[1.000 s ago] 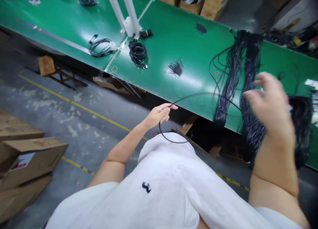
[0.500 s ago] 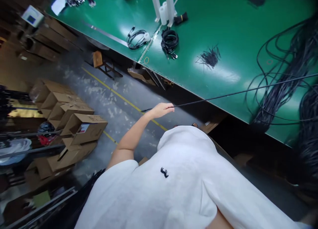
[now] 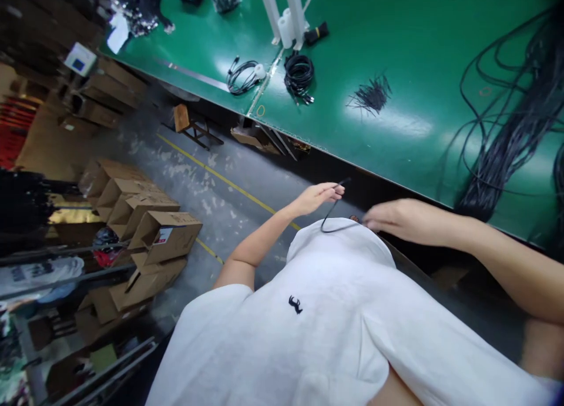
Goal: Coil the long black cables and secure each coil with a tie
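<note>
A thin black cable (image 3: 325,220) bends in a slack loop in front of my white shirt. My left hand (image 3: 318,198) is closed on it, and a short piece sticks out past the fingertips. To the right, my right hand (image 3: 393,219) holds the other side of the loop in its fingers, which are smeared by motion. Both hands are off the table, just short of its near edge. On the table at the right lies a large bundle of loose black cables (image 3: 506,159).
On the green table (image 3: 423,59) lie a pile of short black strips (image 3: 371,96), a coiled black cable (image 3: 299,72) and another coil (image 3: 241,77). White posts (image 3: 294,9) rise from it. Open cardboard boxes (image 3: 170,235) and a wooden stool (image 3: 181,118) stand on the floor.
My right hand has come into view and moved in beside the left. The cable, stretched taut to the right before, now hangs in a small loop. My left hand has shifted right.
</note>
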`<move>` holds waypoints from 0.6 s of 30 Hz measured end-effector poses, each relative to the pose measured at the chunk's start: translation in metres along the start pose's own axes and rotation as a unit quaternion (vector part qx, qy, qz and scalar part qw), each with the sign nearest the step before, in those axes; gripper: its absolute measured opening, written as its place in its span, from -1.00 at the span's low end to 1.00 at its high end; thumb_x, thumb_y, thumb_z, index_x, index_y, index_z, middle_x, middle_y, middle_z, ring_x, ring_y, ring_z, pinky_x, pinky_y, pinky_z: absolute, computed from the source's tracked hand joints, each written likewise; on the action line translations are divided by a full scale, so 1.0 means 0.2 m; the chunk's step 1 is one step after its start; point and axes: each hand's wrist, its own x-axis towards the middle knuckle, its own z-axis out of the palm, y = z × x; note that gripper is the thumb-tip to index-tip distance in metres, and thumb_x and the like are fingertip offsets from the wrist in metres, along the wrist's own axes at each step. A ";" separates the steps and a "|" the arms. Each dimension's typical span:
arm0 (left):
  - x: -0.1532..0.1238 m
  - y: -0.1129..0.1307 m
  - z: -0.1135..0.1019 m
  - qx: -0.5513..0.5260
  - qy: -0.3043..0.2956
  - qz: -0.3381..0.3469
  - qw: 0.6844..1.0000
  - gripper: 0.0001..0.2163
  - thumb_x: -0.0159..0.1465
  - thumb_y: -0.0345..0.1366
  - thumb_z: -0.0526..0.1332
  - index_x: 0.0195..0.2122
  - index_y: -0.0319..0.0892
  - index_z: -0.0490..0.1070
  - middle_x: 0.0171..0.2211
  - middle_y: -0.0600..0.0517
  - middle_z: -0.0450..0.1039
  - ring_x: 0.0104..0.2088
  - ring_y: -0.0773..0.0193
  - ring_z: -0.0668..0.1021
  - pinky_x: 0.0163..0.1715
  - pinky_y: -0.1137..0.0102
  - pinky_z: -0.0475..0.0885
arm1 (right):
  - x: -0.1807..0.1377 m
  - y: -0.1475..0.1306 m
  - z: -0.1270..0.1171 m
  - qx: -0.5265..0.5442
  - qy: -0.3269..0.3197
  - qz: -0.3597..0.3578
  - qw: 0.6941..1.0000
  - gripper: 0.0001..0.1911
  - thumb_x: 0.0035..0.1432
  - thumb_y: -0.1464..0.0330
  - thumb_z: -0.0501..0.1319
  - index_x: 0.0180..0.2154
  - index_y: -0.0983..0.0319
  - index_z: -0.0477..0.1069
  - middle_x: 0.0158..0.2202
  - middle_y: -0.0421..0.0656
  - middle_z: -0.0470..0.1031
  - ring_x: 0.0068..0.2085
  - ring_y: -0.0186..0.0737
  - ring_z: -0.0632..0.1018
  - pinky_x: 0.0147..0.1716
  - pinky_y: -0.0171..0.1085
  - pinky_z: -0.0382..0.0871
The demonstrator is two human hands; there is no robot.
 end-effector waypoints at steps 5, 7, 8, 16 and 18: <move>-0.09 0.03 0.15 -0.110 -0.119 -0.065 0.985 -0.57 0.15 0.00 0.38 -0.17 -0.29 0.48 -0.31 -0.09 0.58 -0.29 0.24 0.63 -0.13 0.29 0.50 | 0.09 0.11 -0.08 -0.085 0.092 0.137 0.983 -0.61 0.30 0.15 -0.01 -0.25 0.13 0.55 -0.23 -0.18 0.60 -0.28 -0.18 0.55 -0.36 -0.27 0.25; -0.11 0.04 0.15 -0.113 -0.120 -0.081 0.983 -0.56 0.12 0.00 0.40 -0.18 -0.29 0.48 -0.40 -0.02 0.54 -0.41 0.33 0.58 -0.25 0.36 0.50 | 0.06 0.19 -0.09 -0.067 0.104 0.157 0.980 -0.61 0.28 0.13 0.01 -0.23 0.12 0.57 -0.20 -0.19 0.61 -0.25 -0.15 0.55 -0.31 -0.25 0.28; -0.11 0.05 0.14 -0.101 -0.131 -0.092 0.982 -0.56 0.10 -0.01 0.41 -0.19 -0.29 0.49 -0.43 0.00 0.52 -0.45 0.36 0.55 -0.31 0.39 0.49 | 0.05 0.22 -0.08 -0.056 0.116 0.168 0.977 -0.61 0.27 0.12 0.02 -0.22 0.11 0.58 -0.19 -0.19 0.61 -0.23 -0.13 0.56 -0.28 -0.23 0.29; -0.17 0.11 0.14 -0.062 -0.188 -0.157 0.968 -0.62 0.13 -0.04 0.38 -0.25 -0.30 0.50 -0.64 0.20 0.15 -0.69 0.57 0.16 -0.70 0.58 0.10 | 0.05 0.33 -0.02 0.038 0.197 0.215 0.956 -0.56 0.30 0.08 0.08 -0.15 0.22 0.61 -0.14 -0.17 0.62 -0.10 -0.20 0.56 -0.08 -0.28 0.29; -0.19 0.17 0.08 -0.073 -0.106 -0.121 0.984 -0.66 0.25 -0.02 0.26 -0.26 -0.26 0.48 -0.68 0.25 -0.05 -0.73 0.57 -0.01 -0.77 0.59 -0.04 | 0.01 0.43 0.04 0.071 0.235 0.233 0.941 -0.47 0.35 0.08 0.00 -0.09 0.31 0.59 -0.07 -0.09 0.60 -0.02 -0.23 0.54 -0.03 -0.30 0.26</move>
